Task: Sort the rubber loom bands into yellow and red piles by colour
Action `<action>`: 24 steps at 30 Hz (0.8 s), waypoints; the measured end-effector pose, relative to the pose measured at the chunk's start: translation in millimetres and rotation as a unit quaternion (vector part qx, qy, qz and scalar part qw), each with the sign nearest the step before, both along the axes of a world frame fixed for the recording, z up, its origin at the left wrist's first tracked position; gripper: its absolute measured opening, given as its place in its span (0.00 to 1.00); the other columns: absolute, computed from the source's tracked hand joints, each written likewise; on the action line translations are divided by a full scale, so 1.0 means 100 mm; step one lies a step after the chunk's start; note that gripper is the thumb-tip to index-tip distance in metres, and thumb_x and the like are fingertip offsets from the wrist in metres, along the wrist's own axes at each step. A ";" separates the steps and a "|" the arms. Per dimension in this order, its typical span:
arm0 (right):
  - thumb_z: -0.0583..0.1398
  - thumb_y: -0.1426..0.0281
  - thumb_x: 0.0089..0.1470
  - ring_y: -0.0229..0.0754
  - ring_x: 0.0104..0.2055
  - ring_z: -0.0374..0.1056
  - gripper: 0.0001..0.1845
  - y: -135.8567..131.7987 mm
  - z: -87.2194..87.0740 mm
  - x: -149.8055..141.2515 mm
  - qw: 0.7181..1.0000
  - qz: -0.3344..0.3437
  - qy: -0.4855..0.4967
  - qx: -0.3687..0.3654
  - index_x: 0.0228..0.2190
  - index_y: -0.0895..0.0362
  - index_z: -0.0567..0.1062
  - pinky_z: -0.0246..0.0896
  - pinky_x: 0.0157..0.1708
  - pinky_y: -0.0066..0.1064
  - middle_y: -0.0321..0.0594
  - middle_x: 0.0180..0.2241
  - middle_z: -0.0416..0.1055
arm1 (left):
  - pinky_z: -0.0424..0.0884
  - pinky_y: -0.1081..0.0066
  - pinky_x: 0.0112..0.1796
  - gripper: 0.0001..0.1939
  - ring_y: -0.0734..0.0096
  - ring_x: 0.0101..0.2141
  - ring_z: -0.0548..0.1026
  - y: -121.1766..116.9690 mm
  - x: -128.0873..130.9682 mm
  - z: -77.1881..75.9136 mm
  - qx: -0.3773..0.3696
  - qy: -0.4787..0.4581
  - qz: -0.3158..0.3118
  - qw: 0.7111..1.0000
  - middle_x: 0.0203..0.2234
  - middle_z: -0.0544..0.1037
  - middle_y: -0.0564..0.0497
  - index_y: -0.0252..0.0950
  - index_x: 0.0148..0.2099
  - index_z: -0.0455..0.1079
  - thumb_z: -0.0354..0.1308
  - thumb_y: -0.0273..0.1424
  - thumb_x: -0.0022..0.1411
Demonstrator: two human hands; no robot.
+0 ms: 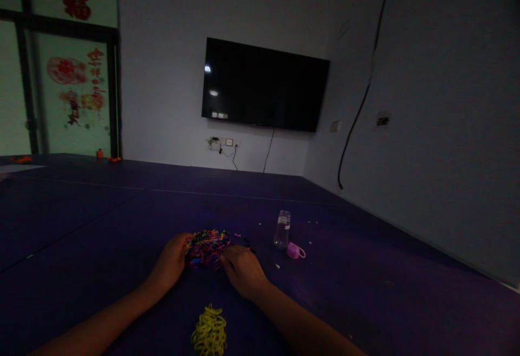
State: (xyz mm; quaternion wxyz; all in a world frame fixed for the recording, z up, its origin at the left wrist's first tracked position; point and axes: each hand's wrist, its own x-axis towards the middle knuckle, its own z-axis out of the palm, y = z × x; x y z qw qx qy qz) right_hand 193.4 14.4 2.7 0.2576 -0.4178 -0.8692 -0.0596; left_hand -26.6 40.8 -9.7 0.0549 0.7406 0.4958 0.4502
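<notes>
A heap of small multicoloured rubber bands (207,248) lies on the dark purple surface, between my two hands. At its left edge, my left hand (174,256) rests with the fingers stretched against the bands; it looks open. My right hand (244,269) touches the right side of the heap. Its fingers are curled and close together, and what they pinch, if anything, is too small and dark to make out. Nearer to me, between my forearms, sits a separate pile of yellow rubber bands (209,332).
Right of my right hand stands a clear bottle (283,230), with a pink lid (293,251) beside it. White scraps (277,266) are scattered around them. Small orange objects (114,159) sit at the far left. A television (266,85) hangs on the wall, and a cable (357,112) dangles at right.
</notes>
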 end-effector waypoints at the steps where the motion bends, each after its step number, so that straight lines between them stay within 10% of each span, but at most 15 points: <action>1: 0.48 0.70 0.61 0.41 0.35 0.68 0.14 0.00 0.00 0.00 1.000 -0.003 0.005 0.000 0.29 0.57 0.71 0.58 0.35 0.29 0.41 0.30 0.72 | 0.70 0.62 0.42 0.15 0.60 0.39 0.75 -0.02 0.01 0.02 0.001 -0.026 -0.012 1.000 0.37 0.77 0.44 0.35 0.43 0.69 0.44 0.23 0.58; 12: 0.54 0.69 0.58 0.42 0.40 0.69 0.12 -0.05 -0.02 -0.02 0.988 0.092 0.065 0.101 0.42 0.55 0.72 0.61 0.39 0.32 0.42 0.38 0.74 | 0.72 0.66 0.37 0.12 0.64 0.33 0.76 -0.33 0.36 0.09 -0.145 -0.194 -0.212 0.947 0.32 0.77 0.48 0.36 0.42 0.68 0.52 0.34 0.55; 24: 0.50 0.74 0.59 0.40 0.35 0.70 0.13 -0.04 -0.02 -0.02 0.990 0.105 0.012 0.095 0.34 0.55 0.74 0.61 0.36 0.30 0.41 0.33 0.75 | 0.72 0.66 0.36 0.11 0.65 0.33 0.76 -0.31 0.34 0.06 -0.186 -0.166 -0.228 0.941 0.32 0.78 0.47 0.35 0.40 0.69 0.54 0.33 0.56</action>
